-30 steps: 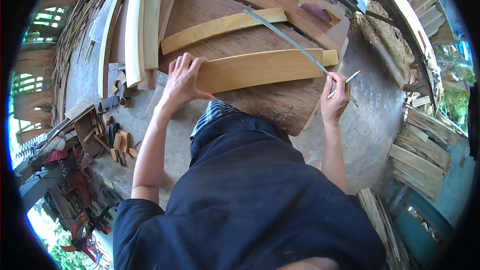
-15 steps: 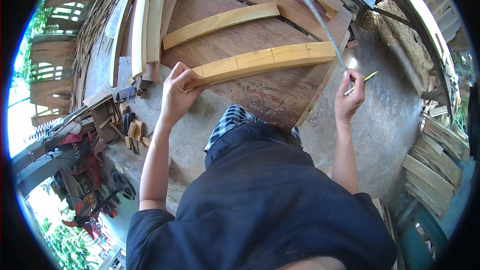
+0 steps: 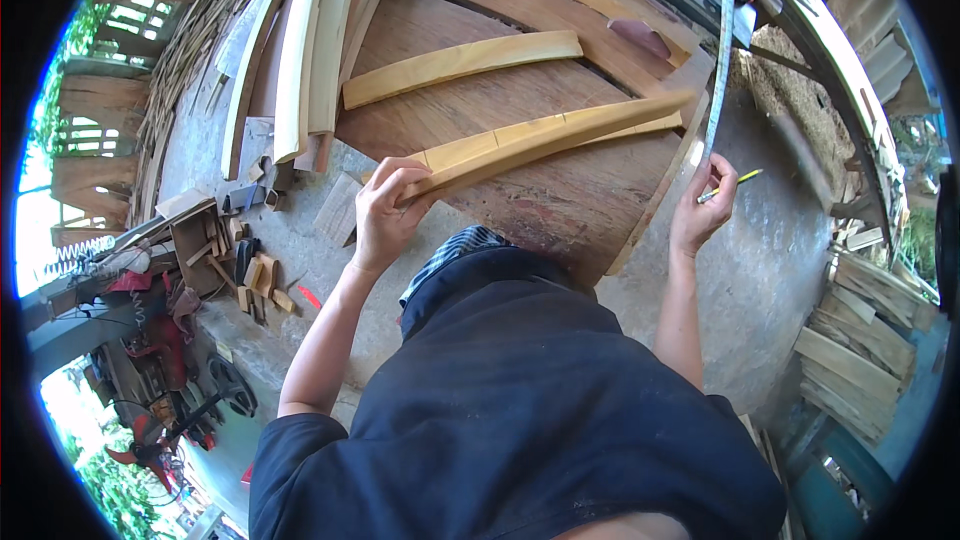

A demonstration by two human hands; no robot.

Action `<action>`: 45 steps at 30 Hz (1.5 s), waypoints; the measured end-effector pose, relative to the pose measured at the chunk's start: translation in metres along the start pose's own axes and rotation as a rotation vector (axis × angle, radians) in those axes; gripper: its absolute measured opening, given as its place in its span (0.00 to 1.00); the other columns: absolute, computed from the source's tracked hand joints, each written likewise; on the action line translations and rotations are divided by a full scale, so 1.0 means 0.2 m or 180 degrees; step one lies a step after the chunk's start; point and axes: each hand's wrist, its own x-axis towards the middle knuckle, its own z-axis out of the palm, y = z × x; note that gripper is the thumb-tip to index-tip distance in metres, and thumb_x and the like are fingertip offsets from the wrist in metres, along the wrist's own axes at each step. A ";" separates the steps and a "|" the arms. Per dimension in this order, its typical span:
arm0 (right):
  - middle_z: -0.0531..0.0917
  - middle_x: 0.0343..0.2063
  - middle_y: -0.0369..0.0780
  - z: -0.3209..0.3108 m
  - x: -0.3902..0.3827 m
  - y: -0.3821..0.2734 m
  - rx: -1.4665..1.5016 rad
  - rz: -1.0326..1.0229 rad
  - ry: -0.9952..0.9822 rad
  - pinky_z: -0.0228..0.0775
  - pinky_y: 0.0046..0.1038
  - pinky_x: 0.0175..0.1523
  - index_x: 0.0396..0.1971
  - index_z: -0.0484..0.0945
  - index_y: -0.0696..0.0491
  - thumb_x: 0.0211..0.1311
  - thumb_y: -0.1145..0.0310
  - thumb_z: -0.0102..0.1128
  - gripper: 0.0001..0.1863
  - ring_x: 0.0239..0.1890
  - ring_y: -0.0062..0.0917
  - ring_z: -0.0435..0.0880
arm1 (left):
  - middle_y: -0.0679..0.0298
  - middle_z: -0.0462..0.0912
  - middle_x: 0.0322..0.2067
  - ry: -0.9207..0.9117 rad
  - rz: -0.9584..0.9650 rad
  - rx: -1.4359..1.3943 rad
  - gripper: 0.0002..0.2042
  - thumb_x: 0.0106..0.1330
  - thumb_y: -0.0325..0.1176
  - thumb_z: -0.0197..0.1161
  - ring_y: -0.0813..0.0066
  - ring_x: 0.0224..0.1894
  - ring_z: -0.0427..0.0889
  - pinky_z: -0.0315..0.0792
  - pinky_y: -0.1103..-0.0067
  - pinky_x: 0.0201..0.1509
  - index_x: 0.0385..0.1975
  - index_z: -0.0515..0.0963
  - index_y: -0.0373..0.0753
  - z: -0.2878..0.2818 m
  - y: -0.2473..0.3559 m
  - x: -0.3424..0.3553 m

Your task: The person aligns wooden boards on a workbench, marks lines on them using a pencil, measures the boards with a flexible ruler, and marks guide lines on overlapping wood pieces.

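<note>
Before me, a person's left hand (image 3: 393,202) clasps the left end of a wooden slat (image 3: 555,144) slanting over a brown wooden worktop (image 3: 560,212), while the right hand (image 3: 703,210) pinches a metal ruler (image 3: 721,50) and yellow pencil (image 3: 749,176), another slat (image 3: 462,62) lying beyond.

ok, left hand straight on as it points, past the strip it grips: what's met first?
Probably the other curved wood strip, lying ahead on the brown board. Depth is unclear, so the left hand might pass above it.
</note>
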 end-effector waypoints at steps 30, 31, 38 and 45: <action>0.85 0.38 0.41 0.23 -0.03 -0.13 -0.0181 -0.0124 -0.0411 0.77 0.33 0.44 0.44 0.80 0.56 0.72 0.74 0.61 0.06 0.37 0.32 0.85 | 0.57 0.71 0.61 -0.1076 0.0166 0.1440 0.50 0.41 0.65 0.79 0.53 0.70 0.64 0.35 0.44 0.81 0.65 0.73 0.43 0.10 -0.28 0.26; 0.85 0.38 0.41 0.25 -0.03 -0.13 -0.0136 -0.0121 -0.0436 0.77 0.32 0.44 0.44 0.80 0.56 0.72 0.74 0.61 0.06 0.37 0.31 0.84 | 0.57 0.72 0.60 -0.1211 0.0008 0.1361 0.50 0.41 0.65 0.79 0.53 0.69 0.65 0.36 0.43 0.80 0.64 0.73 0.42 0.10 -0.28 0.27; 0.84 0.38 0.42 0.20 -0.03 -0.07 -0.0114 -0.0081 -0.0296 0.76 0.31 0.47 0.46 0.81 0.58 0.75 0.73 0.60 0.07 0.40 0.30 0.83 | 0.60 0.77 0.53 -0.1354 0.0134 0.1703 0.45 0.37 0.60 0.81 0.58 0.64 0.72 0.40 0.43 0.79 0.56 0.74 0.41 0.15 -0.21 0.34; 0.86 0.41 0.44 0.15 0.03 -0.16 -0.0336 -0.0285 -0.0465 0.80 0.34 0.48 0.46 0.81 0.59 0.75 0.72 0.60 0.08 0.42 0.34 0.86 | 0.63 0.80 0.40 -0.1623 0.0294 0.1197 0.31 0.42 0.53 0.81 0.62 0.51 0.81 0.68 0.57 0.63 0.44 0.80 0.42 0.09 -0.20 0.30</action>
